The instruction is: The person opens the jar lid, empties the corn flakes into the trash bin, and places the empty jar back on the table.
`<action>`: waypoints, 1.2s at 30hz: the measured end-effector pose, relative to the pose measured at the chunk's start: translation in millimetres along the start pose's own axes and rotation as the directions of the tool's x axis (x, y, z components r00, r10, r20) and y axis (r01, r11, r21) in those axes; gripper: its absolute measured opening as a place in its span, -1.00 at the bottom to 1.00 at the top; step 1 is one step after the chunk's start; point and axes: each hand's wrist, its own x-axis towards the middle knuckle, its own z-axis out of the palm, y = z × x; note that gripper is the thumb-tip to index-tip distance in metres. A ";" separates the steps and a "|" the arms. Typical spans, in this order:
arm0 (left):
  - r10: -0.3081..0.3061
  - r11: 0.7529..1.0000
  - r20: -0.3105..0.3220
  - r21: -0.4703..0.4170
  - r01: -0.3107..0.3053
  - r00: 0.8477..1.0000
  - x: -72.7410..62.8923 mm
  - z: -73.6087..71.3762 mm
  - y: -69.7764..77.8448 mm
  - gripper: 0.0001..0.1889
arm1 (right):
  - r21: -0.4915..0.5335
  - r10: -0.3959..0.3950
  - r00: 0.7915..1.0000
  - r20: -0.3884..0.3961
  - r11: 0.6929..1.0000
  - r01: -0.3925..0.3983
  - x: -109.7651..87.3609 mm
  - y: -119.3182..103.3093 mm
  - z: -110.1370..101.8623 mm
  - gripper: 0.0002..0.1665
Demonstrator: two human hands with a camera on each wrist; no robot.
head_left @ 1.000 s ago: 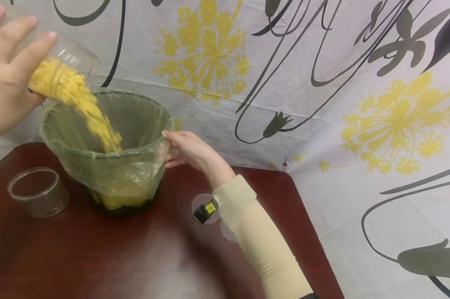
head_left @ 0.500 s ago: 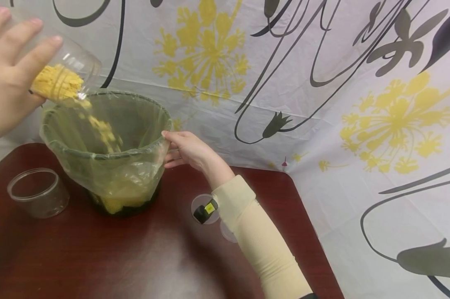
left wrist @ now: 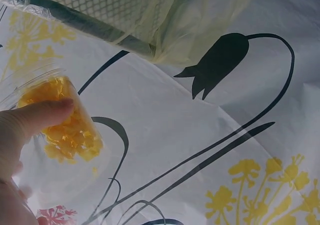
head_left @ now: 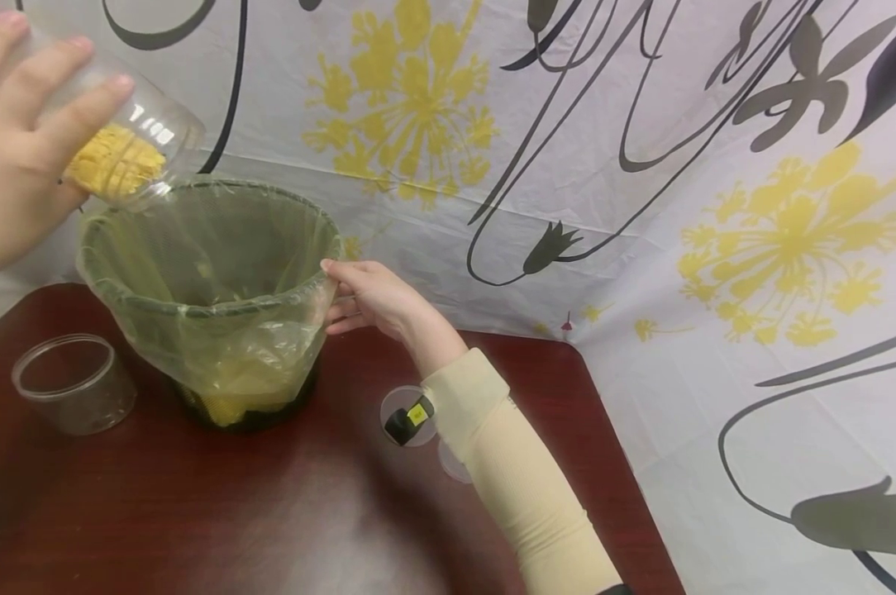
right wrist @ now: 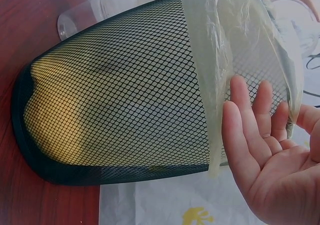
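My left hand (head_left: 27,140) grips a clear plastic jar (head_left: 158,120) at the upper left of the head view, tilted with its mouth toward the bin. Small yellow pieces (head_left: 116,161) lie along the jar's lower side; in the left wrist view the thumb presses across the jar (left wrist: 55,85). Below stands a dark mesh wastebasket (right wrist: 135,80) lined with a thin yellowish bag (head_left: 195,347) folded over its rim. More yellow stuff shows through the mesh at the basket's bottom. My right hand (head_left: 377,297) pinches the basket's right rim through the bag, thumb on top, other fingers against the outside.
On the dark red table (head_left: 217,512), a clear open tub (head_left: 76,384) stands left of the basket. Clear round lids (head_left: 392,405) lie near the right wrist, partly hidden by the sleeve. A patterned white cloth (head_left: 418,240) hangs behind and to the right.
The stream of yellow pieces from the jar has thinned and stopped, and the jar holds fewer. The left hand and jar have shifted slightly right and down. My right hand stays put.
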 end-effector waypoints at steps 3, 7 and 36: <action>0.009 1.000 0.006 0.006 -0.009 1.000 0.2 -0.4 -0.2 -0.14 | -0.002 -0.001 1.000 0.003 1.000 0.001 -0.3 0.1 0.5 -0.65; 0.039 0.999 0.025 0.016 -0.039 0.999 2.1 -1.9 -0.6 -0.11 | -0.004 -0.003 1.000 0.004 1.000 0.003 -0.3 0.2 0.6 -0.63; 0.204 0.978 0.133 0.009 -0.207 0.970 4.9 -4.0 0.6 -0.09 | 0.005 0.003 1.000 -0.003 1.000 -0.003 0.6 1.1 -0.1 -0.59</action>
